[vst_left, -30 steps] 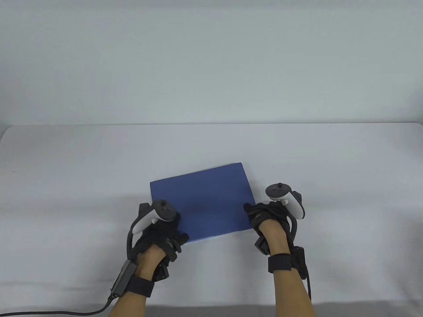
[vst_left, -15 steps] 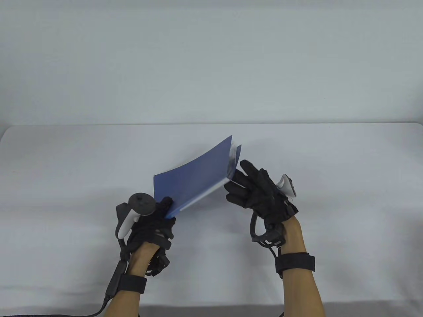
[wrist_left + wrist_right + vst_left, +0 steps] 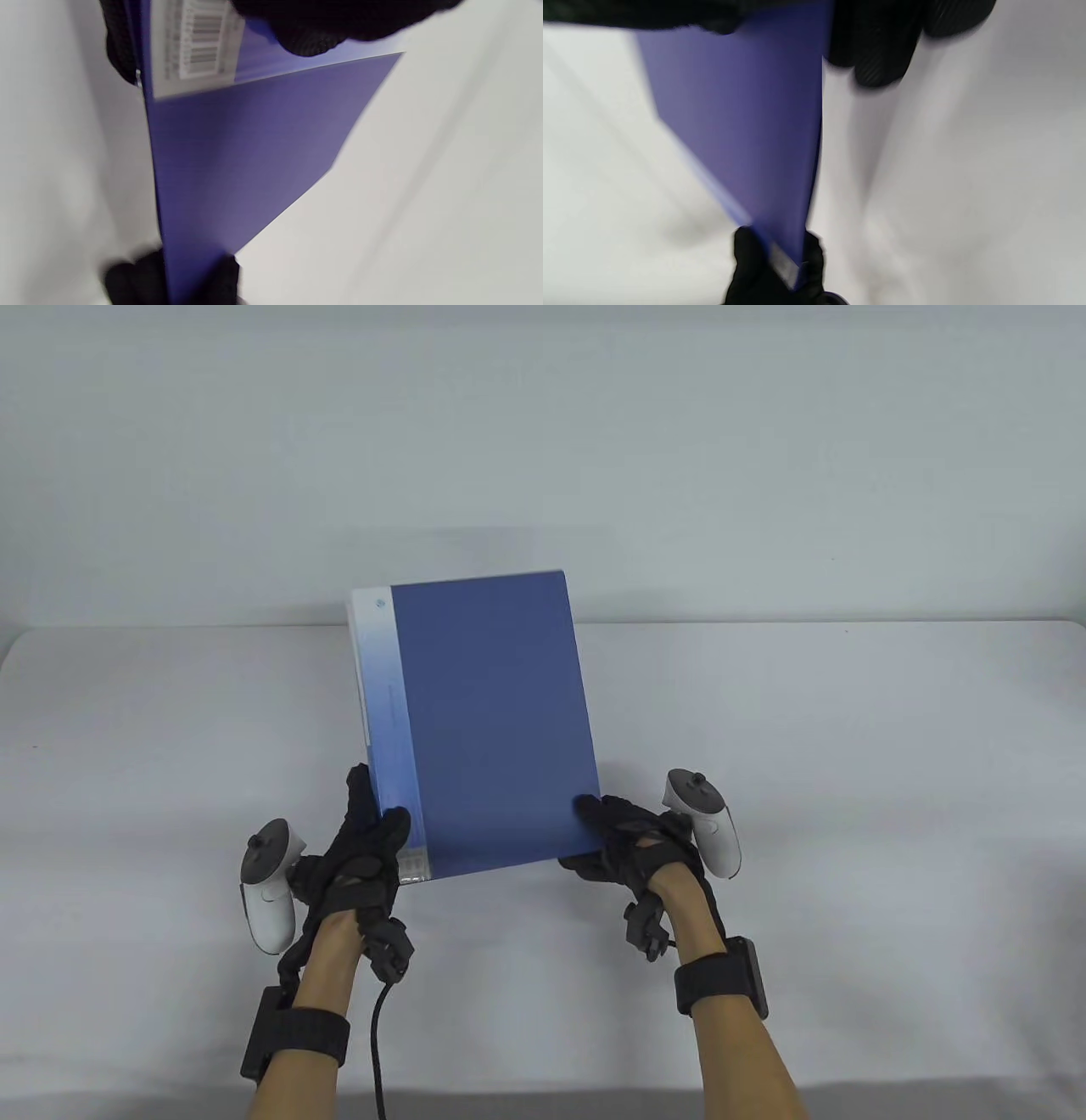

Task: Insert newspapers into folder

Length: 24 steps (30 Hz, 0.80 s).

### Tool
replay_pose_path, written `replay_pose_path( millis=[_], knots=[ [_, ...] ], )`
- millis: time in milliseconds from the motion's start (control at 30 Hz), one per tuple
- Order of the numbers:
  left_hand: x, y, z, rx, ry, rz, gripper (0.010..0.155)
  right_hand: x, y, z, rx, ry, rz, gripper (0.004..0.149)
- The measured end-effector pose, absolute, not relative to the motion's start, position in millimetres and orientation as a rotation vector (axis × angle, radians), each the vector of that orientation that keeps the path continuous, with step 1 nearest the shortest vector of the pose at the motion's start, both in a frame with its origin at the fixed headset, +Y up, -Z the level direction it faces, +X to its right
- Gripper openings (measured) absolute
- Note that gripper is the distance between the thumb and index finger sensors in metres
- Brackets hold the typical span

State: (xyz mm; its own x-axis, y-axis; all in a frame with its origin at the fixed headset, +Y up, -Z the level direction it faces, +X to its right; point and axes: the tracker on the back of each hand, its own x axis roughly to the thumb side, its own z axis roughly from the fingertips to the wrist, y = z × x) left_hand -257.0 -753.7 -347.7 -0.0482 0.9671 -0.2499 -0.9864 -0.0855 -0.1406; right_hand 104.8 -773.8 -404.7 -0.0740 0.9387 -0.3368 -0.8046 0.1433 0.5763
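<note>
Even, bright, diffuse light; the table view is sharp, with soft shadows on the tabletop (image 3: 848, 712) toward 6 o'clock. Both wrist views are motion-blurred, the right one worse.

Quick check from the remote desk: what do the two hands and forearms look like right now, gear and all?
Left hand and right hand wear black mesh sensor gloves. Each carries a white-and-grey tracker on its back, black wrist straps and small black boxes. Forearms are bare. A black cable trails from the left glove.
</note>
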Motion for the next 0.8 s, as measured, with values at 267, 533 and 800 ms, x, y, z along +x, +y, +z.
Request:
replay_pose_path(
  millis=[267, 533, 800],
  knots=[
    [-267.3, -774.2, -347.2, -0.36, 0.277, 1.518, 0.078, 97.3, -770.8, -396.8, 0.073, 0.745, 1.768, 0.043],
    [-260.7, -751.8, -341.7, -0.253, 0.181, 1.454, 0.079, 95.4, -740.8, -388.6, -0.076, 0.826, 2.312, 0.077],
    [-210.3, -704.0, -336.6, -0.107, -0.272, 1.536, 0.076, 99.0, -697.5, -395.0, 0.393, 0.25, 1.87, 0.083]
  ],
)
